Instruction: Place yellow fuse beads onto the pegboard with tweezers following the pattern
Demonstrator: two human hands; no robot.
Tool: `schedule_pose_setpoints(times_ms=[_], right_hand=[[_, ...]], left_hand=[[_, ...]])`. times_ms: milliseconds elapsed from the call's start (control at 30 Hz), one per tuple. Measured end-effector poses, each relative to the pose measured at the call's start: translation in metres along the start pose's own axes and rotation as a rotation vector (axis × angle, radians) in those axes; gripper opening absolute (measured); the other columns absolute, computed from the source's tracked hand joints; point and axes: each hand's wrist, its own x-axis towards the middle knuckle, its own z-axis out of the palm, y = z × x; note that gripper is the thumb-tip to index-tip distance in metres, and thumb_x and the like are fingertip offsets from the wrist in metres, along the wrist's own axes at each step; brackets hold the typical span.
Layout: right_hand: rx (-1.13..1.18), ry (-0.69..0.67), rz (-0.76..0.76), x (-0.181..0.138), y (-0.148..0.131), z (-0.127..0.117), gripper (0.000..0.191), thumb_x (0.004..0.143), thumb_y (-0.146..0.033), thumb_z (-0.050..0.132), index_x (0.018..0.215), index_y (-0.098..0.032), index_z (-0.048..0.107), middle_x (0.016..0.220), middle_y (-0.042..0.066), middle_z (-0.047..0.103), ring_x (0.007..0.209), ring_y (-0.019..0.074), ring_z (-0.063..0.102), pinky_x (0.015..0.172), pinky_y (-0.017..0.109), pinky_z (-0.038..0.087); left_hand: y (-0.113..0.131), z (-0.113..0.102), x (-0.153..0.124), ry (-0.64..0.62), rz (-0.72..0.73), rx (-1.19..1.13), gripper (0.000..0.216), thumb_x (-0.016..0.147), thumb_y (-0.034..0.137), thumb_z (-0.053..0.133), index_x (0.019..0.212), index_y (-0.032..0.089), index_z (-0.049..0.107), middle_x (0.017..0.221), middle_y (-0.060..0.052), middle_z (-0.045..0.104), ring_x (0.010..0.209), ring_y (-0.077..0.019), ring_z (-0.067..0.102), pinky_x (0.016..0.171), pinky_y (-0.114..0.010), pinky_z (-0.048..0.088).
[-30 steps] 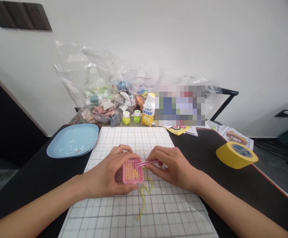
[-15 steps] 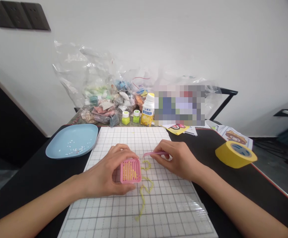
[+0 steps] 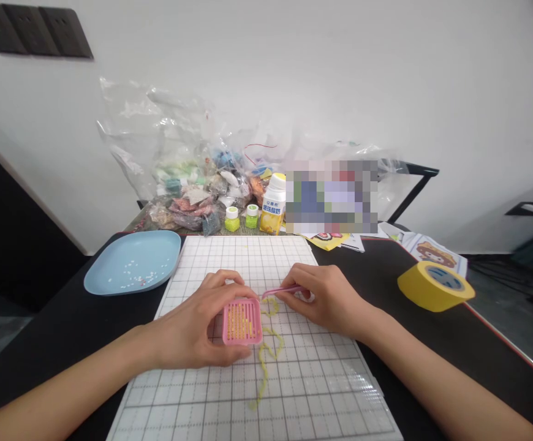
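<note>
Between the thumb and fingers of my left hand is a small pink grooved bead tray, its slots partly filled with yellow beads. My right hand pinches a thin pink tool with a bent tip, possibly tweezers. That tip is close to the tray's upper right corner; whether they touch I cannot tell. A yellow-green beaded strand winds over the white gridded board, just right of the tray and below the tool.
A blue plate with scattered white bits lies to the left. Two small green bead jars, a yogurt bottle and bagged materials line the back. Yellow tape and printed papers are at the right.
The tool's tip has moved slightly left and down, closer to the tray's corner. The tray has tilted a little, and the yellow beads in its slots have shifted.
</note>
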Motion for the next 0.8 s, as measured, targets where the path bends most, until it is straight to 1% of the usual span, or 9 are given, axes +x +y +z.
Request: schedule_pose_setpoints(times_ms=[233, 600, 800], right_hand=[[-0.020, -0.012, 0.009, -0.0006, 0.0010, 0.0000, 0.024, 0.091, -0.034, 0.056, 0.076, -0.016, 0.060, 0.068, 0.000, 0.062, 0.056, 0.0082, 0.052, 0.051, 0.022, 0.031], [-0.033, -0.023, 0.003, -0.0001, 0.0008, -0.0003, 0.023, 0.091, -0.033, 0.054, 0.076, -0.017, 0.060, 0.068, 0.000, 0.062, 0.056, 0.0088, 0.052, 0.050, 0.023, 0.031], [-0.032, -0.031, 0.001, -0.0006, 0.0015, -0.0001, 0.021, 0.090, -0.032, 0.055, 0.077, -0.017, 0.060, 0.069, 0.000, 0.061, 0.057, 0.0088, 0.052, 0.050, 0.023, 0.031]], left_hand=[[-0.0004, -0.0002, 0.0004, -0.026, 0.015, 0.013, 0.054, 0.076, 0.033, 0.074, 0.124, 0.029, 0.050, 0.115, -0.006, 0.049, 0.120, -0.0301, 0.038, 0.099, -0.047, 0.041], [-0.0003, 0.0006, -0.0003, -0.018, 0.001, 0.016, 0.056, 0.075, 0.033, 0.075, 0.125, 0.031, 0.050, 0.116, -0.007, 0.046, 0.119, -0.0310, 0.039, 0.098, -0.048, 0.042], [-0.0001, 0.0014, -0.0005, -0.019, -0.004, 0.039, 0.057, 0.074, 0.033, 0.075, 0.126, 0.030, 0.050, 0.117, -0.007, 0.045, 0.118, -0.0311, 0.040, 0.099, -0.049, 0.041]])
